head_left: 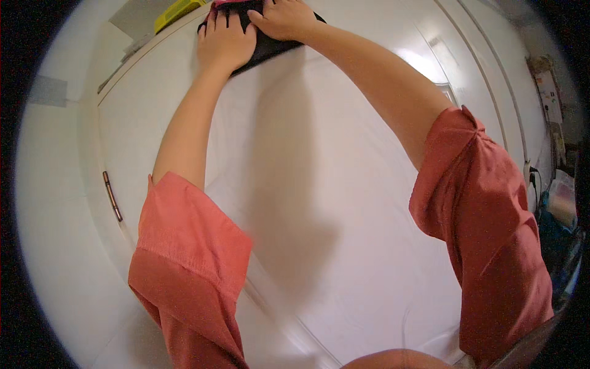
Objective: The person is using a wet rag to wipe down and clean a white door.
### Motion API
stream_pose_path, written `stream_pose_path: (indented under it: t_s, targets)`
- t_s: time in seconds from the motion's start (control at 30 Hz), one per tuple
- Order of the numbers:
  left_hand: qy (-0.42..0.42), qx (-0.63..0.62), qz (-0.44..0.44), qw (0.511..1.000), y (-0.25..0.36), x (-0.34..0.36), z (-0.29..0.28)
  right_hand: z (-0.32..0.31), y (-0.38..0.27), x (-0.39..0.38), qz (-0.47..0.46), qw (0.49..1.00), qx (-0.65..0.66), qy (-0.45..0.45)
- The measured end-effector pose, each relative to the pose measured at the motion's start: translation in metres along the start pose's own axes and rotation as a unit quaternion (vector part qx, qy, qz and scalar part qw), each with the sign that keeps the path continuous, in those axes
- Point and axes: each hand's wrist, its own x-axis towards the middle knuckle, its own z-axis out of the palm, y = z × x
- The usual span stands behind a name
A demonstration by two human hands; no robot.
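Note:
Both my arms, in rolled red sleeves, stretch up toward the upper edge of the view. There a black, flat, soft-looking piece (270,50) with some pink at its top lies against a white door-like panel (356,184). My left hand (227,46) rests flat on its left part, fingers spread and pointing up. To the right, my right hand (286,19) presses on the same piece, its thumb held apart; its fingertips run out of view at the top. The upper part of the black piece is cut off, so its exact kind cannot be made out.
A brown metal hinge (112,197) sits on the panel's left edge. Something yellow (178,13) lies above, at the upper left. On the far right are a black plug with a cord (533,171) and cluttered items (562,197).

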Motion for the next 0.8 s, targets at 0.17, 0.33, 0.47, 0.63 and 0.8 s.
stream_pose_path:
  t_s: [0.17, 0.33, 0.47, 0.63, 0.8]
  targets:
    - [0.020, 0.033, 0.030, 0.999, 0.002, -0.014, -0.004, -0.012, 0.001, -0.019, -0.060, 0.998, 0.006, -0.002]
    - [0.022, 0.044, 0.042, 0.998, 0.029, -0.048, -0.020, -0.015, -0.003, -0.057, -0.051, 0.997, 0.038, 0.033]
    - [-0.005, 0.013, 0.013, 1.000, 0.052, -0.064, -0.049, -0.024, -0.001, -0.075, -0.050, 0.997, 0.055, 0.003]
    - [-0.016, 0.008, 0.037, 0.999, 0.078, -0.087, -0.076, -0.039, -0.001, -0.112, -0.135, 0.989, -0.009, 0.067]
    - [-0.037, -0.036, 0.027, 0.998, 0.100, -0.095, -0.096, -0.066, -0.002, -0.129, -0.086, 0.996, 0.015, 0.031]
